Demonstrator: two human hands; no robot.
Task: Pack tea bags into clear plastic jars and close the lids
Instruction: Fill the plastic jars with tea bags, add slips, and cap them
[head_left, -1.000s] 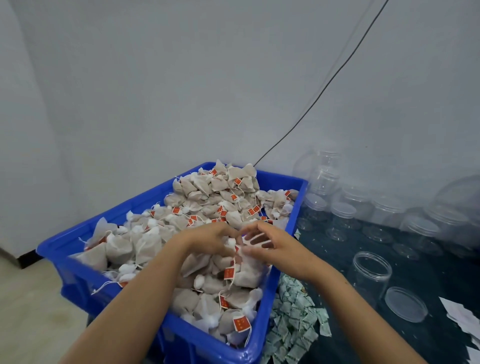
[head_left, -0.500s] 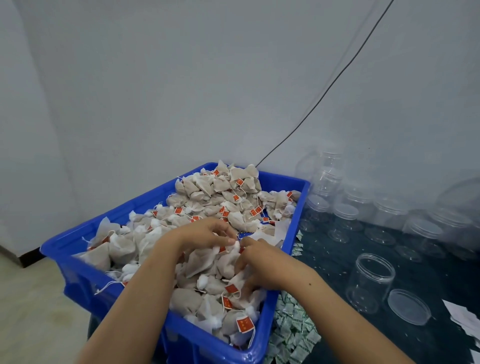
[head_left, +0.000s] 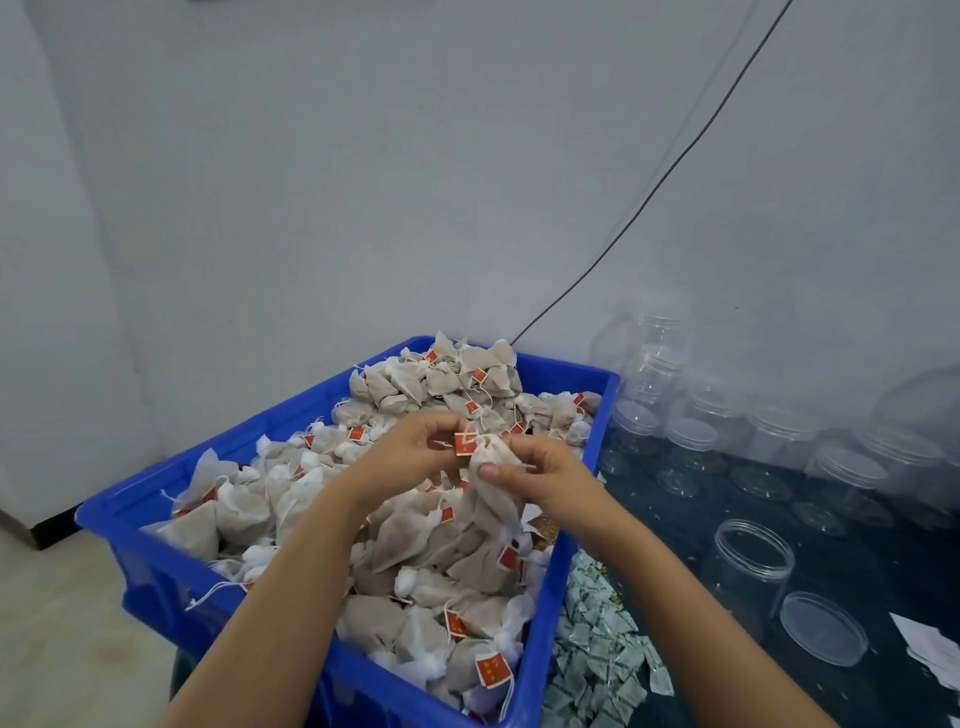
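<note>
Both hands are above the blue crate (head_left: 156, 561), which is full of tea bags (head_left: 415, 540). The right hand (head_left: 540, 475) holds one tea bag (head_left: 493, 457) lifted above the heap: its thumb presses on the front of the bag and the other fingers are curled behind it. The left hand (head_left: 410, 452) is just beside it, and its fingers pinch the red tag (head_left: 464, 442) of this bag; the tag sits between the fingers of the two hands. Below the fingers lies the heap, with many red tags visible.

To the right of the right fingers, well apart from them, an open clear jar (head_left: 753, 566) stands upright on the dark surface (head_left: 691, 525). A loose lid (head_left: 823, 629) lies just beside it. Behind them stand more clear jars (head_left: 691, 441) near the wall. Below the right forearm, beside the crate, lies a pile of small green-white packets (head_left: 597, 660).
</note>
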